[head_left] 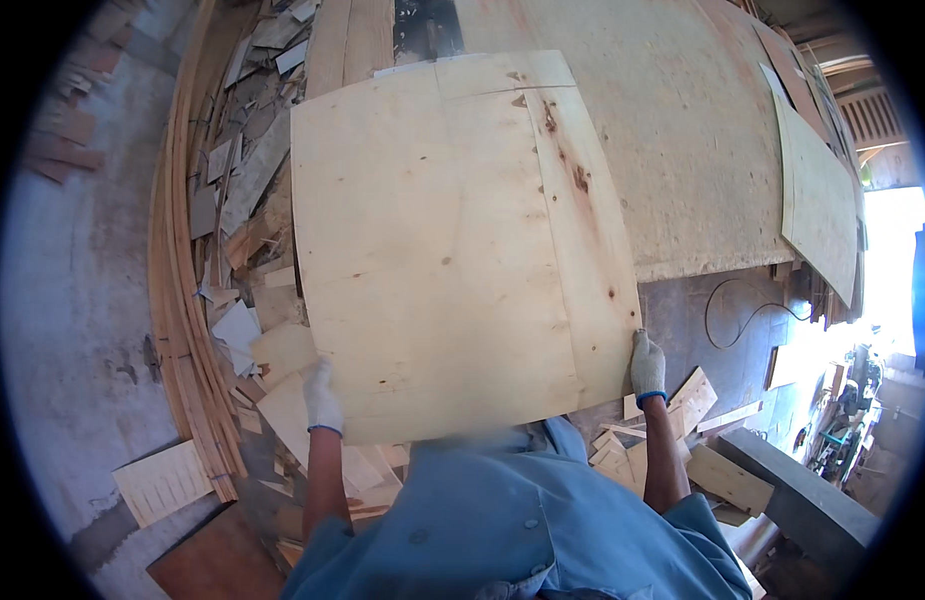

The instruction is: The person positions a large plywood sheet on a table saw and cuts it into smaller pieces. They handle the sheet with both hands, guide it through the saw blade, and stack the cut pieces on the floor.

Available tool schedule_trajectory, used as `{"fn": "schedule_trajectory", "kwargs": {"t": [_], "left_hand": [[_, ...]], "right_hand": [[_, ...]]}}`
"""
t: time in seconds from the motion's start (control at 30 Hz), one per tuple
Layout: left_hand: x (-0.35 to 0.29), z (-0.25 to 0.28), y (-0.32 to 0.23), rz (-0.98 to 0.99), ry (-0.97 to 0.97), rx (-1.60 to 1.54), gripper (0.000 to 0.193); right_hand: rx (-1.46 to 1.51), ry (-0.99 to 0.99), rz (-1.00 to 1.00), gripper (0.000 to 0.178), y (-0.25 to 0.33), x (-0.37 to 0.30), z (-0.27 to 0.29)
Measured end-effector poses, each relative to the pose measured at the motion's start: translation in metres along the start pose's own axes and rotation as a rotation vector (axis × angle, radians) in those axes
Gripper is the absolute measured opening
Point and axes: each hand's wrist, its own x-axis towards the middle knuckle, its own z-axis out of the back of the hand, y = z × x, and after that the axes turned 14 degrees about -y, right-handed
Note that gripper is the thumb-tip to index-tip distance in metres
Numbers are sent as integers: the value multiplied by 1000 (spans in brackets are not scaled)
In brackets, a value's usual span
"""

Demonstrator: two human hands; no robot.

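Observation:
A large pale plywood sheet [432, 250] with knots and dark streaks along its right side spreads out in front of me. My left hand [323, 397], in a white knitted glove with a blue cuff, grips its near left edge. On the near right corner, my right hand [647, 368] is closed in a matching glove. Fingers of both hands are partly hidden at the sheet's edges. The sheet's near edge reaches my blue shirt [482, 515], and its far part overlaps a big wooden work table [702, 160].
Long thin wood strips [177, 260] run along the left, beside a heap of board offcuts [252, 180]. More wood scraps [692, 400] lie on the floor at right, near a grey beam [797, 495]. Another thin board [817, 195] leans over the table's right edge. A cable [717, 310] loops below it.

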Motion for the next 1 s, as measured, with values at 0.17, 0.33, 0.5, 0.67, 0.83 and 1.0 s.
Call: {"fn": "schedule_trajectory", "kwargs": {"t": [0.17, 0.33, 0.5, 0.67, 0.83, 1.0], "left_hand": [[8, -7, -10, -84, -15, -15, 44], [18, -9, -21, 35, -2, -117, 45], [33, -7, -25, 40, 11, -93, 47], [34, -17, -45, 39, 2, -91, 49], [51, -18, -45, 35, -23, -58, 50], [62, -26, -45, -38, 22, -93, 52]], "right_hand": [[59, -19, -58, 65, 7, -6, -5], [54, 75, -150, 58, 27, -11, -1], [108, 6, -99, 61, 41, -18, -2], [111, 58, -155, 58, 68, -21, 3], [85, 75, -91, 60, 72, -8, -1], [105, 60, -107, 62, 86, 1, -2]]}}
